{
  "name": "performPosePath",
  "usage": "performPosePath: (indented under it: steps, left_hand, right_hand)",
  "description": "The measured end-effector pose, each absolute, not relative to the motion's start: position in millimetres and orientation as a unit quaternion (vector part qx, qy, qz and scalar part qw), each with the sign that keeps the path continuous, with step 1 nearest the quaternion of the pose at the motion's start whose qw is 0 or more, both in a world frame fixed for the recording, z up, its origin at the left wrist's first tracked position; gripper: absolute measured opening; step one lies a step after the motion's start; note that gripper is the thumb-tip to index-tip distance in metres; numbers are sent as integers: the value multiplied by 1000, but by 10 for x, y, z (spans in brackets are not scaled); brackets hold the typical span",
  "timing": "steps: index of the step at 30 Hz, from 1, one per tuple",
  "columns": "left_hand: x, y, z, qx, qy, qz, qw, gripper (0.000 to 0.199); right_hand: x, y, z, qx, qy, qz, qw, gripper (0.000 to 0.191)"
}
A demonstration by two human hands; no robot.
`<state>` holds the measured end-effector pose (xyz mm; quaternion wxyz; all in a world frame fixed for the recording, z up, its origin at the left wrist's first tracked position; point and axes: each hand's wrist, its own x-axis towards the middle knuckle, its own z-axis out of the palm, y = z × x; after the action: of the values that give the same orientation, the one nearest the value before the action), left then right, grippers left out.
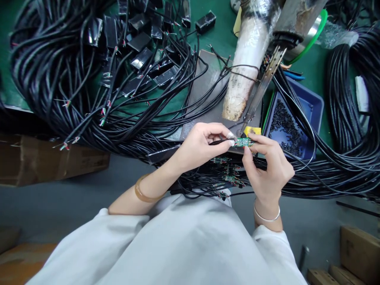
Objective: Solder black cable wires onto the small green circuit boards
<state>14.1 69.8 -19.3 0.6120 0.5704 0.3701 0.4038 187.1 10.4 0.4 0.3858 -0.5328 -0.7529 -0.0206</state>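
Observation:
A small green circuit board [242,142] is held level between my hands at the bench edge. My left hand [204,140] pinches its left end, where a black cable [218,141] meets the board. With thumb and fingertips, my right hand [265,158] grips the board's right end. Just beyond the board, the slotted metal barrel of a hot-air tool [261,85] points down, its tip close to a yellow block [252,131]. Several more wired green boards [233,179] hang below my hands, over my lap.
Black cable bundles [50,71] with bared wire ends cover the left bench, among black-wrapped pieces [142,59]. A white-wrapped duct [242,79] comes down ahead. To the right are a blue tray [317,107] of small black tubes and cable coils [341,95]. Cardboard boxes [359,253] stand below.

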Motion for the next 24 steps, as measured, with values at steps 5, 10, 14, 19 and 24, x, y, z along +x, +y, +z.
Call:
performPosePath:
  steps: [5, 10, 14, 19, 24]
  left_hand:
    - [100, 619, -181, 666, 367, 402, 510, 10]
    - [1, 523, -282, 807, 316, 440, 235, 23]
    - [-18, 467, -390, 839, 271, 470, 43, 19]
    - [71, 421, -330, 807, 342, 472, 97, 11]
    - [126, 435, -254, 729, 405, 473, 285, 10]
  right_hand:
    - [1867, 97, 16, -547, -731, -9, 408, 16]
    - [1884, 71, 12, -591, -664, 88, 449, 10]
    - [1868, 63, -5, -601, -643, 146, 452, 8]
    - [1795, 62, -16, -580, -683, 80, 436, 11]
    - [1762, 65, -54, -571, -703, 0, 424, 13]
